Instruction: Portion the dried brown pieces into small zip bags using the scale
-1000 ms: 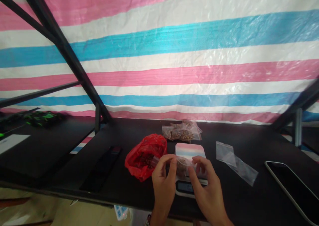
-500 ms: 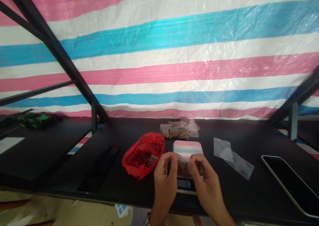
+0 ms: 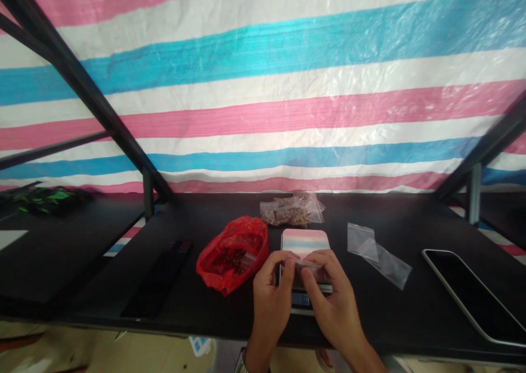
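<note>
With left hand [image 3: 271, 300] and right hand [image 3: 336, 303] together, pinches one small see-through bag [image 3: 309, 264] by its top edge between thumbs and fingertips, with neither hand letting go. Holds the bag over the scale [image 3: 304, 238], hiding much of the bag behind the fingers. Cannot tell from here whether touching the plate or just above it.

Compared with half a second ago, brings the right thumb in closer to the left thumb along the bag's top edge and leaves less of the bag's body in sight. Judging by that, probably pressing along the mouth of the bag. Apparently reads 0.0 on the display [image 3: 303, 300], same as before, so likely not resting the bag's weight on the scale.

By count: two hands; one bag in hand; one scale; one red bag [image 3: 258, 236] just left of the scale, with dark bits inside; two flat see-through bags [image 3: 361, 239], overlapping, to the right; one phone [image 3: 472, 296] farther right; several filled bags [image 3: 287, 214] heaped behind the scale, too overlapped for an exact number.
</note>
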`<state>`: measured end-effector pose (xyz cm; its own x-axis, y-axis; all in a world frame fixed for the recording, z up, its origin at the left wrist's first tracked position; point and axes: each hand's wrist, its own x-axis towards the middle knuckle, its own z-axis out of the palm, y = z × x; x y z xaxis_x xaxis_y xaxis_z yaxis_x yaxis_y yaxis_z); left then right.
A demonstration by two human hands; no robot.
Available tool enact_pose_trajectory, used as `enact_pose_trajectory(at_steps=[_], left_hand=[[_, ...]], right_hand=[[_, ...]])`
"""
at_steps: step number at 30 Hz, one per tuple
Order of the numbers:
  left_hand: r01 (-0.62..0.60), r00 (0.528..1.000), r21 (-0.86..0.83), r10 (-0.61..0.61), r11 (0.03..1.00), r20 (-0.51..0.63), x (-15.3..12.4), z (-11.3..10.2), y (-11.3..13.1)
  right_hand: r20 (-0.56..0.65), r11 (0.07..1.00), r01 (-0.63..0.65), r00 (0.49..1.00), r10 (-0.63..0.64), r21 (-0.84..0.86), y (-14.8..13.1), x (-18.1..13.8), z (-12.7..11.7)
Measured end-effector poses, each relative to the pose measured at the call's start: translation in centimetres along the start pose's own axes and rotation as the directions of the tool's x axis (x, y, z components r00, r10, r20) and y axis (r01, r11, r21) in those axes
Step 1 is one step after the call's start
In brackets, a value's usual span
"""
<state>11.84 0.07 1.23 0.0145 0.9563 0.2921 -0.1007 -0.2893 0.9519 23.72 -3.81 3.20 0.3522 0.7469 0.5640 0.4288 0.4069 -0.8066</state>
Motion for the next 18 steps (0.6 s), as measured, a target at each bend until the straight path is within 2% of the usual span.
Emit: enact_pose_trajectory(at_steps=[7, 10, 18], left_hand=[[-0.042, 0.994, 0.046, 0.037, 0.998, 0.103, -0.1, -0.3, -0.3], [-0.067, 0.992, 0.036, 0.063, 0.997, 0.111, -0.1, -0.2, 0.0], [-0.22, 0.965, -0.094, 0.231, 0.971, 0.127, 0.6, -1.1, 0.5]], right_hand=[[-0.028, 1.0, -0.018, 0.999, 0.017, -0.021, 0.0, -0.1, 0.0], [-0.02, 1.0, -0.008, 1.0, 0.008, 0.001, 0.1, 0.0, -0.1], [-0.005, 1.0, 0.026, 1.0, -0.026, 0.001, -0.1, 0.0, -0.3]])
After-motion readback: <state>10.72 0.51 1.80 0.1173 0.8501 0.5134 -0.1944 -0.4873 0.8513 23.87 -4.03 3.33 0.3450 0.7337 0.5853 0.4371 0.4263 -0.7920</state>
